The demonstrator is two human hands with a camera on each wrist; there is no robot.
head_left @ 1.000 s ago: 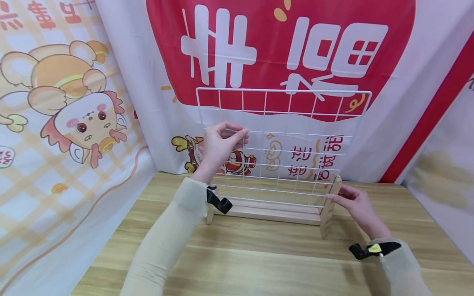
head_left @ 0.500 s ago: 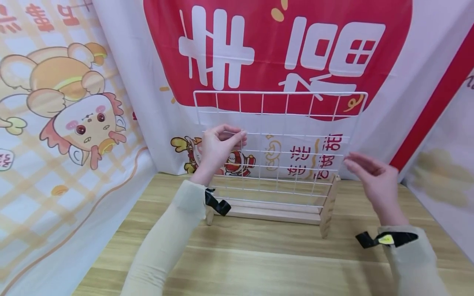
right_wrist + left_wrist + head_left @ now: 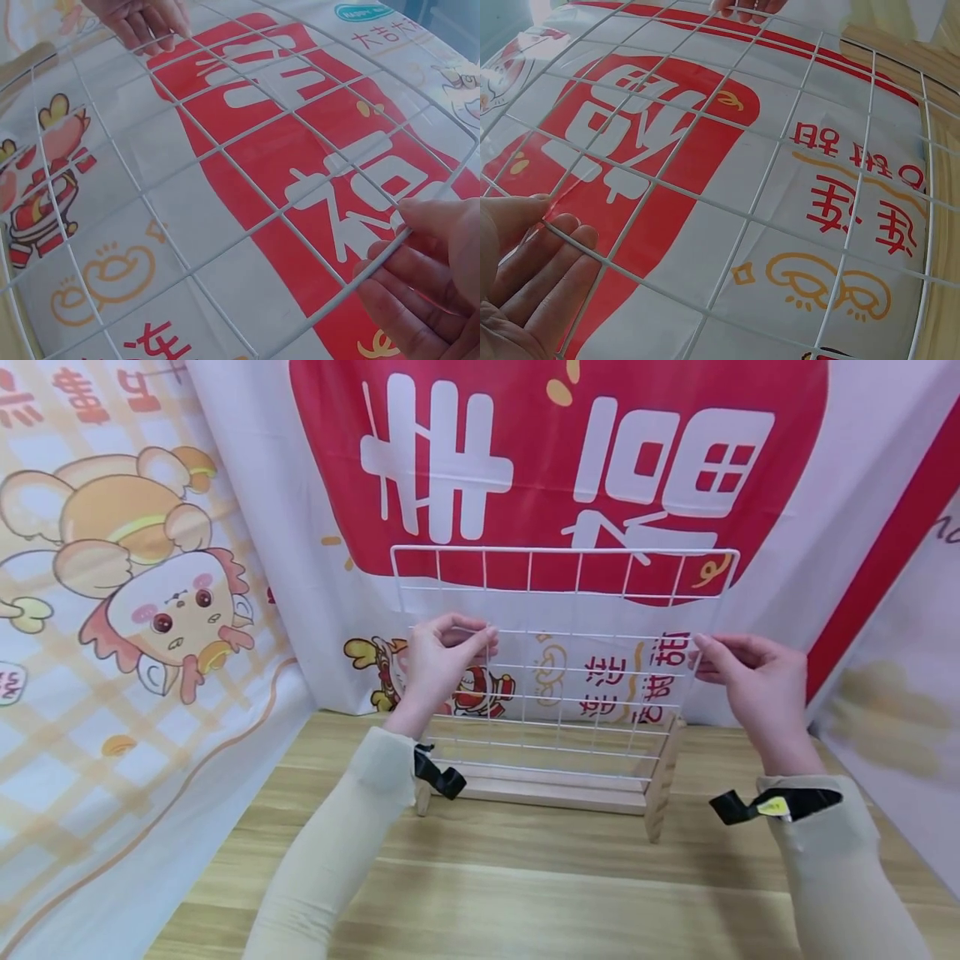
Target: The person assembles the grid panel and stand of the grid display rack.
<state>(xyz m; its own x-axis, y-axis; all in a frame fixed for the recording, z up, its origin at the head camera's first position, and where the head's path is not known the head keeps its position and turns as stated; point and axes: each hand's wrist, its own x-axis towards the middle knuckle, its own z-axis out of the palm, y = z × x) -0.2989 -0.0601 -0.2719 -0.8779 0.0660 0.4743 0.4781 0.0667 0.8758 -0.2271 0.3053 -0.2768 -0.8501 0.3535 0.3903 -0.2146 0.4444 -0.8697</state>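
Observation:
A white wire grid panel (image 3: 555, 551) stands upright in a light wooden stand (image 3: 551, 791), its bottom wires just above the stand's base bar. My left hand (image 3: 437, 664) pinches a wire in the left half of the grid between thumb and fingers, which the left wrist view also shows around a wire (image 3: 652, 285). On the opposite side, my right hand (image 3: 761, 685) grips the panel's right edge above the wooden upright (image 3: 663, 785). In the right wrist view, the thumb (image 3: 431, 217) lies over the thick edge wire and the other fingers curl beneath it.
The stand rests on a wood-grain table (image 3: 540, 902). Behind it hangs a white cloth with a large red print (image 3: 547, 460), and another printed cloth (image 3: 135, 602) lines the left side. Black straps with small mounts (image 3: 442, 777) are on both wrists.
My right hand has left the stand's right upright, risen, and now grips the grid's right edge. The left hand keeps its hold on the wire. The panel's top has shifted slightly.

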